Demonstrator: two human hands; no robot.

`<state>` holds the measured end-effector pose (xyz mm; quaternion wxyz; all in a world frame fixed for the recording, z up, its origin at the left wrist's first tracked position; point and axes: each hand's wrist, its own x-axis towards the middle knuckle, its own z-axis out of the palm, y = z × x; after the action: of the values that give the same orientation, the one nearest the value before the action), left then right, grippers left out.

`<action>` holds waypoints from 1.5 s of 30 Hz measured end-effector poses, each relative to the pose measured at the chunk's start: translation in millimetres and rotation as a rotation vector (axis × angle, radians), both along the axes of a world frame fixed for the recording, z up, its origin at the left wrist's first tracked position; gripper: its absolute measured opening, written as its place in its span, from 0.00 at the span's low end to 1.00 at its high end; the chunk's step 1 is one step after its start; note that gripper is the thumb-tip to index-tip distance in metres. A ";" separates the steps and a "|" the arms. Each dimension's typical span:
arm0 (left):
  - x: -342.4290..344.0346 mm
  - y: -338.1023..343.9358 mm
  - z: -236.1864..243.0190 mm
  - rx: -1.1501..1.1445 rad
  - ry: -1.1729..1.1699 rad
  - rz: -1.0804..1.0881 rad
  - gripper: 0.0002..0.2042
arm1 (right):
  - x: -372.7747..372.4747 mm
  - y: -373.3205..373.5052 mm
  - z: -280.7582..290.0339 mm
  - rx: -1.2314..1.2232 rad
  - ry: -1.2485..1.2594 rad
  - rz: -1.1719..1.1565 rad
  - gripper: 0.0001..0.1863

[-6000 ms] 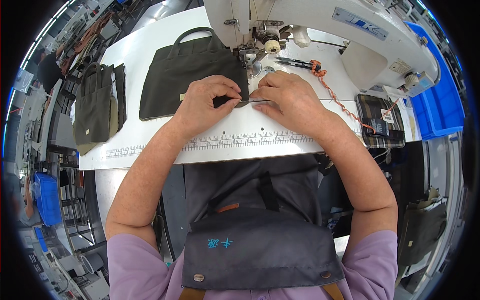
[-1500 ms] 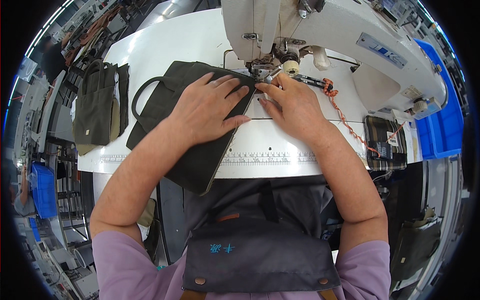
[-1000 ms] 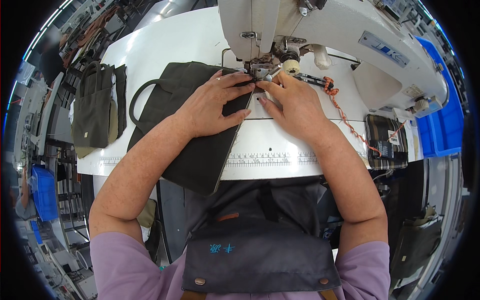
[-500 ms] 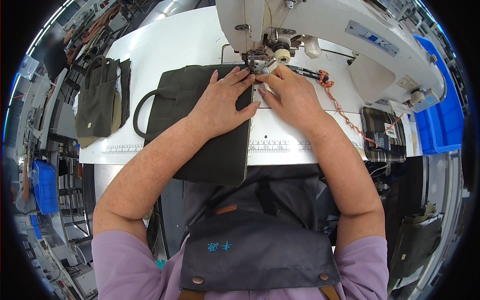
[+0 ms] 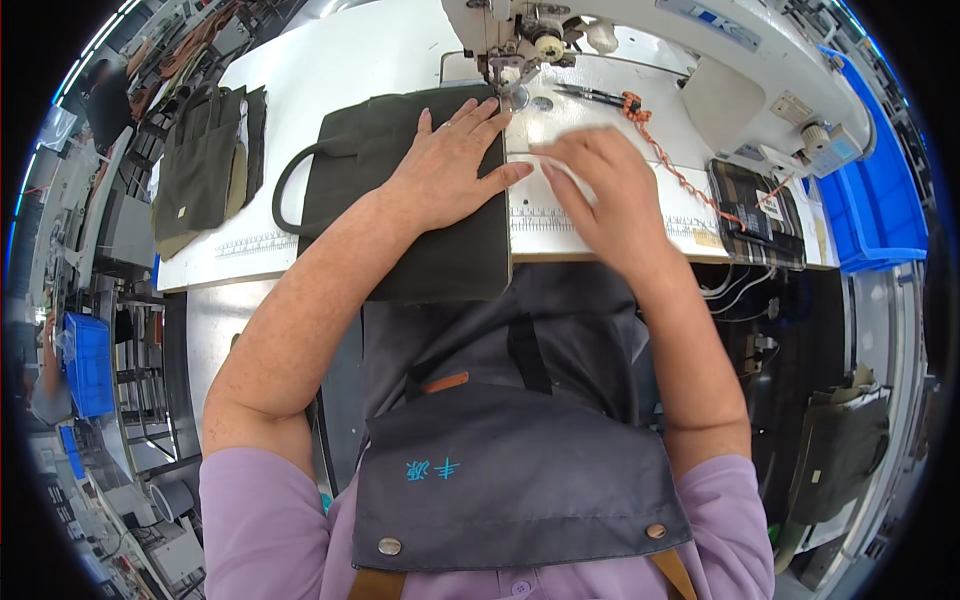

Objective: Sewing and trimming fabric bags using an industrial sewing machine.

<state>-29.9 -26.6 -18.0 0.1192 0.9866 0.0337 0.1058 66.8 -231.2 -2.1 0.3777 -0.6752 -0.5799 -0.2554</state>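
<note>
An olive-green fabric bag with a looped handle (image 5: 405,260) lies on the white table (image 5: 260,70), its upper right corner at the needle area of the sewing machine (image 5: 505,90). My left hand (image 5: 450,170) rests on the bag with fingers spread, fingertips just below the presser foot, thumb out over the right edge. My right hand (image 5: 600,195) is off the bag, just right of its edge, slightly blurred, fingers bent and apart from the thumb, with nothing visible in them. Black scissors (image 5: 590,94) with an orange cord lie behind my right hand.
Stacked green bag pieces (image 5: 195,175) lie at the left. A plaid pouch (image 5: 760,235) and a blue bin (image 5: 880,200) are at the right. More green pieces (image 5: 835,450) hang at lower right. A blurred person (image 5: 105,105) is at upper left; another works farther left.
The bag has turned upright, its lower edge swinging right. My right hand has lifted from the needle area and moved right. The view has shifted, so the table appears higher.
</note>
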 end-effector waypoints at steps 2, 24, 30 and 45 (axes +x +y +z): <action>-21.9 -9.4 8.6 -0.044 -0.005 -0.067 0.39 | -34.3 -28.5 -14.7 0.004 0.129 0.054 0.06; -116.6 -53.6 5.4 -0.181 -0.259 -0.198 0.16 | -99.6 -21.1 -86.9 -0.124 1.448 0.462 0.12; -112.5 -52.2 -1.4 -0.103 -0.341 -0.206 0.10 | -101.8 -12.9 -85.2 -0.085 1.449 0.448 0.15; -111.6 -49.2 -10.8 -0.077 -0.412 -0.263 0.08 | -106.0 -15.6 -77.5 -0.122 1.443 0.416 0.13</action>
<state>-141.4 -75.8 -28.7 0.1739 0.9348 -0.1162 0.2870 -39.3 -246.8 -79.6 0.6663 -0.5712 -0.3170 0.3597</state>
